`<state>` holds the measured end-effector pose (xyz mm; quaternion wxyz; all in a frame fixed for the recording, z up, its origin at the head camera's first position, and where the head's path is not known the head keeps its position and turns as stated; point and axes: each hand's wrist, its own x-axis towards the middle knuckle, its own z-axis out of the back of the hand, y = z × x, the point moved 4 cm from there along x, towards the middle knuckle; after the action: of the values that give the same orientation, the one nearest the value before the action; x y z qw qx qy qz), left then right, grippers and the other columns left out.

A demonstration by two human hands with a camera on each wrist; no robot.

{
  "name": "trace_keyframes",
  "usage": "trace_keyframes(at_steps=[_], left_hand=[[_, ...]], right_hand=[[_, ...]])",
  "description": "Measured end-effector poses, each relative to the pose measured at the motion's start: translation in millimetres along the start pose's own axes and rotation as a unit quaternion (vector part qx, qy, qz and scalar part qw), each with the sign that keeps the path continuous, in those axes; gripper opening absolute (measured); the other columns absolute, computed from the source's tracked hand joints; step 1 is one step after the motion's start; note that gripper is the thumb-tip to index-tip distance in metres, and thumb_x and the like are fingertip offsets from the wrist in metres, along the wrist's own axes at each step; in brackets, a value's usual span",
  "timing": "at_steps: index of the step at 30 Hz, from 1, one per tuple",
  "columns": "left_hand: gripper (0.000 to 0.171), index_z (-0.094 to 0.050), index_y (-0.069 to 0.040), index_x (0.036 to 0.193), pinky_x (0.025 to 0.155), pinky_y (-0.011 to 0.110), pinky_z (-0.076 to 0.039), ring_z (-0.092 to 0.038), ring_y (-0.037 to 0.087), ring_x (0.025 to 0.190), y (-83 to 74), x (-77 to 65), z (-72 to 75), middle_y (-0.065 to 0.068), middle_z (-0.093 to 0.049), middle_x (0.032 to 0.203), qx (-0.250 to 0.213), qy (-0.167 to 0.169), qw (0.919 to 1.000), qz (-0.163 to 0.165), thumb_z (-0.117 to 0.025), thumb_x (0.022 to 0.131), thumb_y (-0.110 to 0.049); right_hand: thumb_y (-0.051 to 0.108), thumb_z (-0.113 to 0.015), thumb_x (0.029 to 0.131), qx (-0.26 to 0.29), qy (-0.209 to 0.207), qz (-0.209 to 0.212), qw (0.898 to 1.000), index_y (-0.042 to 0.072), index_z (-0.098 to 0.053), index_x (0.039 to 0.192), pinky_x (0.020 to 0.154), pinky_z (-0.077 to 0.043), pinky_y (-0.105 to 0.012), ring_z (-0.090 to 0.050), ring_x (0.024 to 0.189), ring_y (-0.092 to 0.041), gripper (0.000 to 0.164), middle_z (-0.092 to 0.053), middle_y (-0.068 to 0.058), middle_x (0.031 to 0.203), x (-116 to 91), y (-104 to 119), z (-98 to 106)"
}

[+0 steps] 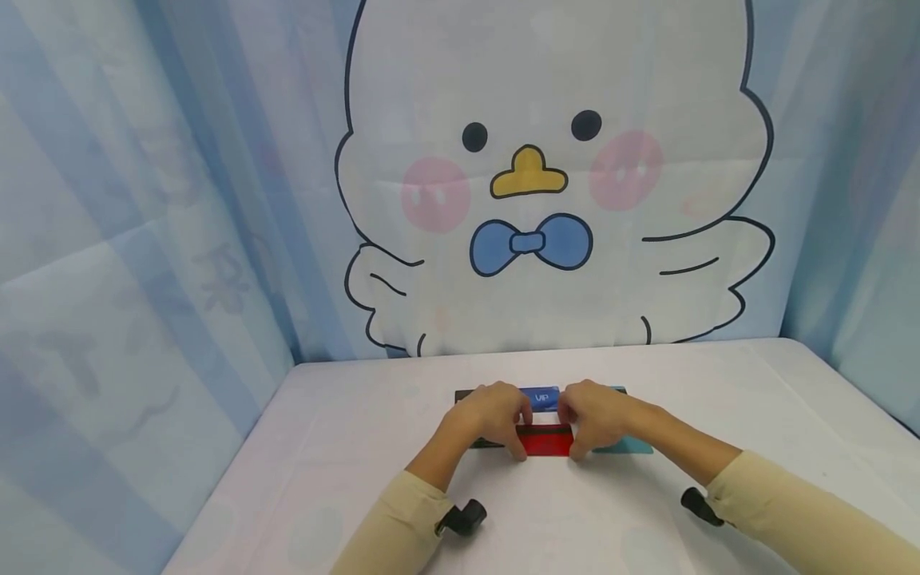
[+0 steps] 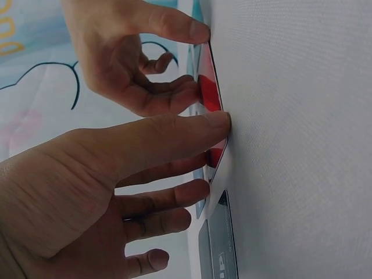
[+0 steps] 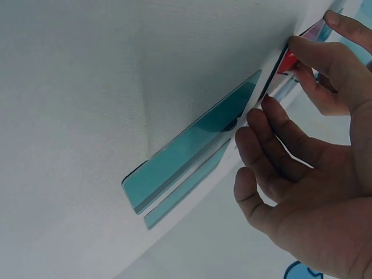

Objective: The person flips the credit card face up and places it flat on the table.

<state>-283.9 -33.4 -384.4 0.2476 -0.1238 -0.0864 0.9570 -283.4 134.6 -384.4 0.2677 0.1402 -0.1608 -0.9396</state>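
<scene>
A red card [image 1: 546, 441] with a dark stripe lies in the middle of the front row on the white table. My left hand [image 1: 496, 411] pinches its left end, thumb at the near edge and fingertips at the far edge. At the other end my right hand [image 1: 596, 411] pinches it in the same way. Just behind it lies a blue card [image 1: 541, 398] marked VIP. A dark card [image 2: 224, 238] shows beside my left hand in the left wrist view. Next to my right hand, the right wrist view has a teal card [image 3: 186, 148].
Behind the front row, another dark card [image 1: 462, 394] lies at left and a second teal card [image 3: 189, 186] at right, both partly covered by the hands in the head view. A curtain [image 1: 532, 311] with a cartoon bird hangs at the table's back edge.
</scene>
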Motion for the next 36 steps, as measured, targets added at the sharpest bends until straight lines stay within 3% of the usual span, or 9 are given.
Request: trace_keyframes(at_steps=[7, 15, 24, 36], left_hand=[[0.043, -0.075, -0.022, 0.112, 0.081, 0.032, -0.05, -0.057, 0.009, 0.088, 1.3, 2.0, -2.3, -0.008, -0.065, 0.094, 0.006, 0.004, 1.0, -0.004, -0.094, 0.076, -0.036], [0.043, -0.074, -0.022, 0.11, 0.086, 0.033, -0.047, -0.056, 0.007, 0.087, 2.1, 3.7, -2.7, -0.01, -0.065, 0.091, 0.031, -0.003, 0.9994, -0.016, -0.093, 0.075, -0.039], [0.044, -0.074, -0.021, 0.11, 0.085, 0.032, -0.046, -0.057, 0.006, 0.086, -2.4, 0.1, 0.3, -0.011, -0.068, 0.088, 0.06, -0.007, 0.998, -0.018, -0.092, 0.075, -0.041], [0.043, -0.076, -0.022, 0.112, 0.078, 0.028, -0.053, -0.059, 0.006, 0.082, -0.3, 3.1, 1.1, -0.011, -0.071, 0.09, 0.038, -0.012, 0.999, -0.021, -0.091, 0.076, -0.041]], right_hand=[[0.023, -0.096, 0.07, 0.004, 0.003, -0.002, 1.0, 0.01, -0.067, 0.103, 0.082, -0.056, -0.036, -0.055, 0.087, -0.016, 0.047, -0.062, 0.003, 0.091, 0.6, 0.0, -0.8], [0.022, -0.096, 0.069, 0.0, 0.001, 0.012, 1.0, 0.011, -0.065, 0.101, 0.074, -0.053, -0.027, -0.055, 0.082, -0.013, 0.046, -0.062, 0.003, 0.086, -0.2, 2.7, 2.8], [0.019, -0.096, 0.069, 0.02, -0.009, 0.015, 1.0, 0.011, -0.066, 0.107, 0.074, -0.054, -0.027, -0.055, 0.084, -0.013, 0.049, -0.061, 0.002, 0.088, -2.8, 1.6, 0.8], [0.021, -0.094, 0.072, 0.024, -0.015, 0.017, 0.999, 0.013, -0.067, 0.108, 0.078, -0.054, -0.03, -0.056, 0.089, -0.014, 0.046, -0.063, 0.004, 0.094, -3.4, -3.4, -0.8]])
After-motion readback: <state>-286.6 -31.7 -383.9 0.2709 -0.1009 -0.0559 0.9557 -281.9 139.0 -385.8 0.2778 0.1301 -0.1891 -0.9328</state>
